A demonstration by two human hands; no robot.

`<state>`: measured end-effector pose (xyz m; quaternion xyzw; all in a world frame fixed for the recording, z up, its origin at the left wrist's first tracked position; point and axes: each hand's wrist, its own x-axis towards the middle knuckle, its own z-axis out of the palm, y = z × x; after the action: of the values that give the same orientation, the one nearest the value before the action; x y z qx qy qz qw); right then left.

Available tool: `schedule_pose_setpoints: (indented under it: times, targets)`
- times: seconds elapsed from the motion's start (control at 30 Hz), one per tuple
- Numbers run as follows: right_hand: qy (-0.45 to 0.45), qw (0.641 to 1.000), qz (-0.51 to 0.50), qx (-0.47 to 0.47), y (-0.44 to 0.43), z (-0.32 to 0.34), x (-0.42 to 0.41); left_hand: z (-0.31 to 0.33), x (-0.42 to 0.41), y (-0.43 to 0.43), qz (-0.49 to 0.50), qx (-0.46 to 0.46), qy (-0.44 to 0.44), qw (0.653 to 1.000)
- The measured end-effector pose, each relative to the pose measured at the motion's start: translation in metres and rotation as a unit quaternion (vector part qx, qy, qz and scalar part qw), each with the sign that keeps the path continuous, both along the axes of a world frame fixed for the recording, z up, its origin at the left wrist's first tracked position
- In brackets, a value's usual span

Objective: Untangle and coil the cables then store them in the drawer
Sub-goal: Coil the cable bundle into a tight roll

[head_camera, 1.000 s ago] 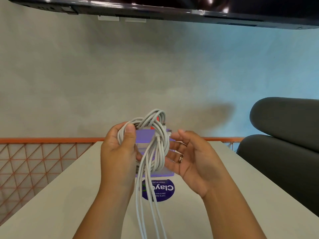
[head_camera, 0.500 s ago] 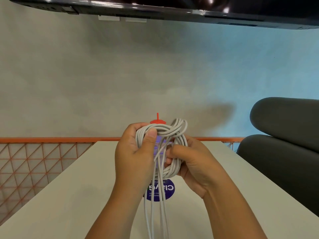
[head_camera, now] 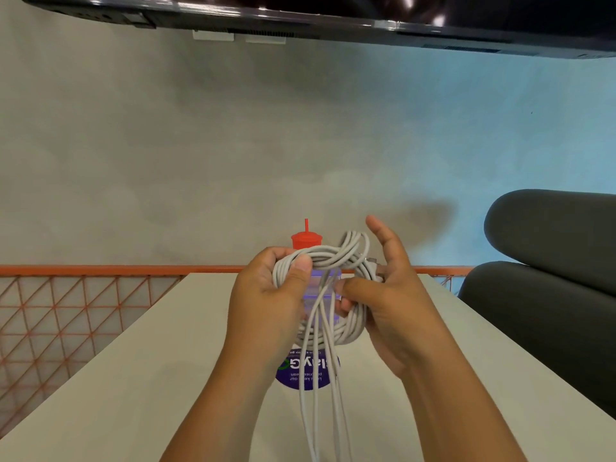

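A bundle of white cables (head_camera: 336, 255), wound into a loose twisted ring, is held up above the pale table (head_camera: 140, 378). My left hand (head_camera: 270, 295) grips the ring's left side, thumb pressed over the strands. My right hand (head_camera: 390, 301) holds the right side, its thumb hooked through the middle of the ring and two fingers lifted off the top. Several loose cable tails (head_camera: 320, 405) hang down from the ring toward me. No drawer is in view.
A clear bottle with a red cap (head_camera: 306, 237) and a purple round label (head_camera: 306, 371) stands on the table behind the cables. An orange mesh railing (head_camera: 66, 315) runs along the table's far left edge. A dark grey padded chair (head_camera: 550, 261) stands at right.
The cable ring has shifted right and turned. My right hand, open beside it a second ago, took hold of its right side, then lifted two fingers off the top.
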<state>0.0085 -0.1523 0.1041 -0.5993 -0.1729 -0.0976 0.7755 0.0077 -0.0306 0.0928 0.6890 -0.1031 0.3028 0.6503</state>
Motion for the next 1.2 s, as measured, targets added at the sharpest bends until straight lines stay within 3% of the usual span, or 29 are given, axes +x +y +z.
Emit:
schedule_pose_setpoints:
  times: [0.13, 0.37, 0.5, 0.73, 0.87, 0.97, 1.1, 1.2]
  targets:
    - [-0.024, 1.0, 0.01, 0.011, 0.0, 0.0, -0.001, 0.002, -0.001, 0.0, -0.025, 0.025, 0.007, 0.999]
    - [-0.037, 0.994, -0.049, -0.091, 0.003, -0.005, 0.004, 0.005, -0.006, 0.004, -0.098, -0.012, 0.042, 0.994]
    - [-0.017, 0.992, -0.008, -0.126, -0.009, -0.001, 0.001, 0.006, -0.01, 0.002, -0.138, -0.038, 0.063, 0.988]
    - [-0.004, 0.997, 0.053, -0.049, -0.012, -0.001, 0.0, 0.006, -0.007, 0.004, -0.073, 0.033, 0.007, 0.997]
    - [0.026, 0.993, 0.115, 0.027, -0.012, -0.001, 0.001, 0.0, -0.001, 0.007, 0.015, 0.149, -0.063, 0.987]
    - [0.049, 0.985, 0.157, 0.057, -0.011, -0.004, 0.004, -0.006, 0.004, 0.008, 0.025, 0.189, -0.034, 0.981]
    - [0.052, 0.982, 0.169, 0.062, -0.01, -0.006, 0.007, -0.003, 0.002, 0.011, -0.092, 0.083, 0.067, 0.99]
    - [0.027, 0.991, 0.13, 0.007, -0.01, -0.005, 0.004, 0.003, -0.004, 0.015, -0.215, -0.031, 0.127, 0.968]
